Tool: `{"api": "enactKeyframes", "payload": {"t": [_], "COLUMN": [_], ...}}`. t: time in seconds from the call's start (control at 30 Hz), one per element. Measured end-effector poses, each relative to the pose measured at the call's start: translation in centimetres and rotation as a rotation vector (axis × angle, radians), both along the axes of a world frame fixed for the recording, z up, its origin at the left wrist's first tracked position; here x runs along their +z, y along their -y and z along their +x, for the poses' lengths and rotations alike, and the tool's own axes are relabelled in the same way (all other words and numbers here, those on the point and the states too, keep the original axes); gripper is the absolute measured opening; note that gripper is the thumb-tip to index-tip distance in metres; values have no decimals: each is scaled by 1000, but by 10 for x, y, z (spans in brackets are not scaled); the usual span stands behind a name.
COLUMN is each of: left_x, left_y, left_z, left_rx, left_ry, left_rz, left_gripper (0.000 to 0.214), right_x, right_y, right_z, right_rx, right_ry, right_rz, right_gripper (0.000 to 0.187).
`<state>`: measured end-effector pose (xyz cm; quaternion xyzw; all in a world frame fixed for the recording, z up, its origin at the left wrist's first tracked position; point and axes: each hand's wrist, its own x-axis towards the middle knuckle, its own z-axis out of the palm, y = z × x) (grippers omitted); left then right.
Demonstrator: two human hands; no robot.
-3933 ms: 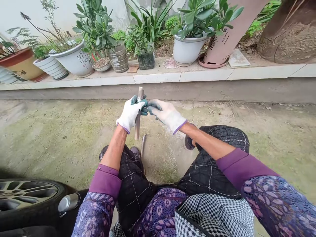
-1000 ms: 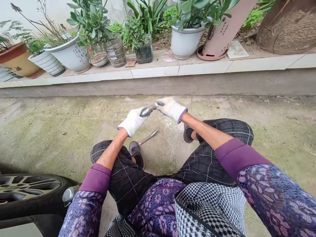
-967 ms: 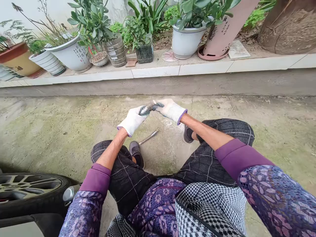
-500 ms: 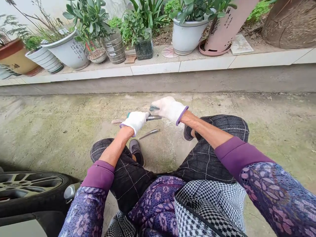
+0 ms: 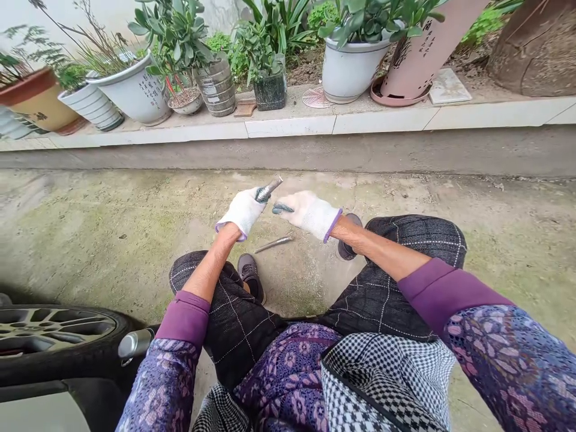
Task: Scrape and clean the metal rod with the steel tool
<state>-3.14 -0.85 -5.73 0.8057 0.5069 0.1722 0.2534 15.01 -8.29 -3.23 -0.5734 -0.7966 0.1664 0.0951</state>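
Both my hands wear white gloves with dark green fingertips. My left hand [image 5: 243, 210] is closed round a short grey metal rod [image 5: 270, 186], whose tip sticks up and to the right out of the fist. Just to its right, my right hand [image 5: 306, 211] has its fingers curled and pointing at the rod, a small gap apart from it. I cannot see anything held in the right hand. A second metal rod [image 5: 273, 243] lies on the concrete ground between my feet, below both hands.
A raised white kerb [image 5: 288, 125] carries several potted plants [image 5: 135, 90] and a white pot [image 5: 351, 69]. A car wheel [image 5: 49, 333] sits at the lower left beside my left knee. My shoes [image 5: 249, 279] rest on mossy concrete.
The rod went from level, held at both ends, to pointing up-right in my left hand alone. My right hand has come off it.
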Motion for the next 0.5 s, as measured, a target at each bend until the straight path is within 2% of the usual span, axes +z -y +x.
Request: {"api": "enactKeyframes", "payload": {"t": [0.1, 0.23, 0.4, 0.5], "left_x": [-8, -17, -11, -2], "left_y": [-4, 2, 11, 10], "left_z": [-1, 0, 5, 6], "left_rx": [-17, -95, -167, -140], "left_ry": [-145, -253, -258, -125], "left_rz": [20, 18, 35, 57], "left_gripper": [19, 21, 30, 37], "right_x": [15, 20, 1, -12], "right_y": [5, -8, -31, -32], "right_z": [-1, 17, 37, 32], "right_rx": [36, -37, -163, -173], "right_ry": [174, 187, -100, -238], "right_rz": [-14, 29, 34, 33], "right_gripper": [28, 30, 30, 30]}}
